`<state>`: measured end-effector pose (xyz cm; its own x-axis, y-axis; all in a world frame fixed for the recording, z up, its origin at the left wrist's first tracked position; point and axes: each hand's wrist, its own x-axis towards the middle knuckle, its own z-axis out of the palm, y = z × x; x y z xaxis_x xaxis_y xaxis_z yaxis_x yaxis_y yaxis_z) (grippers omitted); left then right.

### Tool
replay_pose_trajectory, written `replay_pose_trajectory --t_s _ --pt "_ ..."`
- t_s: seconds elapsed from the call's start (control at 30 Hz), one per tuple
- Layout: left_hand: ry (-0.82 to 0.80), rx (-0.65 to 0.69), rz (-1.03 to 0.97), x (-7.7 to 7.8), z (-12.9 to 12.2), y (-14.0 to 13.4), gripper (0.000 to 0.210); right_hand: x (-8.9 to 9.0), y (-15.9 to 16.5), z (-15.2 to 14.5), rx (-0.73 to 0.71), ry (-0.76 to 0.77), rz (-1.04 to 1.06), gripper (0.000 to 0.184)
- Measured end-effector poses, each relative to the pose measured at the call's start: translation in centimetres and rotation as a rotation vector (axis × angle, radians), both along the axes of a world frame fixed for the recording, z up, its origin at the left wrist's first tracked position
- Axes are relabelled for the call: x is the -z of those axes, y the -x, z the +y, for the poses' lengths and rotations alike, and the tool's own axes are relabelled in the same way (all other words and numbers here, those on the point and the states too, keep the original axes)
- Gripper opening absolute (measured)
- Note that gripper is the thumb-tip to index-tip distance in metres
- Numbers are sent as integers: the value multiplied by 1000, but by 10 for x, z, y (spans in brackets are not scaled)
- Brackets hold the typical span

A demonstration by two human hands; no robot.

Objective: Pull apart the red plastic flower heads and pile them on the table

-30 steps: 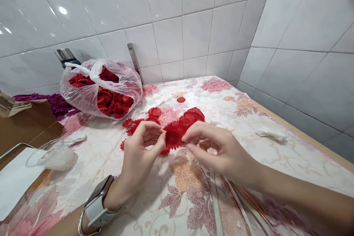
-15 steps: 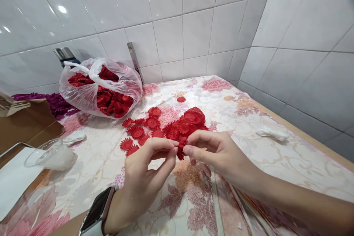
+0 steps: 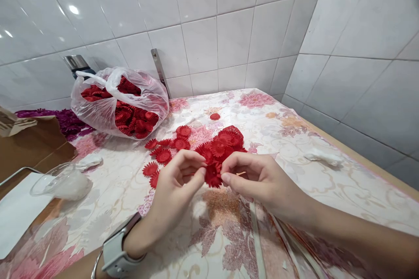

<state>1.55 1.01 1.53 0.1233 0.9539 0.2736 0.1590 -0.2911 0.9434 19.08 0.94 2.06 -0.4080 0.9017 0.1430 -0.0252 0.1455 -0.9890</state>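
Observation:
Between my two hands is a red fabric flower (image 3: pixel 214 175) with pointed petals. My left hand (image 3: pixel 180 181) pinches its left edge between thumb and forefinger. From the other side my right hand (image 3: pixel 258 178) pinches its right edge, and a thin tan strip sticks out near those fingers. Just behind lies a heap of red flowers (image 3: pixel 225 141), with several loose flowers (image 3: pixel 163 155) spread to its left. One more red flower (image 3: pixel 215 116) sits apart, farther back on the floral tablecloth (image 3: pixel 294 174).
A plastic bag (image 3: pixel 157 96) full of red flowers stands by the tiled wall. To the left are a brown cardboard box (image 3: pixel 39 144), purple flowers (image 3: pixel 70 122) and a tilted clear cup (image 3: pixel 65 183) with white stuff. A crumpled white tissue (image 3: pixel 322 157) lies at right; long thin strips (image 3: pixel 294 244) are at front.
The flower between my hands has turned to show its face more openly. My left hand has shifted slightly up and its wrist has rolled, so the watch shows its strap.

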Motion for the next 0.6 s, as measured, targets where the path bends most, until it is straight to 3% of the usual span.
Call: replay_pose_trajectory --t_s 0.23,0.4,0.5,0.6 --pt "24 -184 5 -5 20 7 16 4 -3 14 94 -1 -24 11" --pt "-63 -221 46 -10 27 16 19 1 -2 10 100 -163 -30 9" --pt "-164 -418 65 -14 44 34 18 -7 -9 6 200 -357 -68 8" --pt "-310 -563 123 -15 62 51 17 -14 -19 14 442 -764 -278 10"
